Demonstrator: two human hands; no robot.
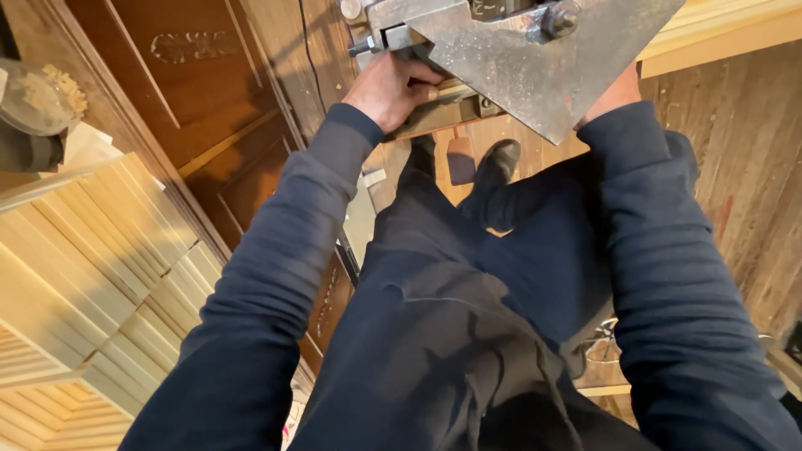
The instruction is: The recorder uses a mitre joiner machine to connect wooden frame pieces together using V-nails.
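A worn grey metal machine plate (518,58) with a bolt juts in at the top centre. My left hand (391,88) is curled around a wooden piece (434,113) just under the plate's left edge. My right hand (614,93) reaches behind the plate's right corner; the metal hides its fingers, so what it holds cannot be told. Both arms are in dark blue sleeves. Below them are my dark trousers and black shoes (497,163) on the floor.
Stacks of pale moulded wood strips (92,250) fill the left side. A dark carved wooden door panel (200,92) lies behind them. Pale timber (718,29) runs along the top right over a plank floor (752,200).
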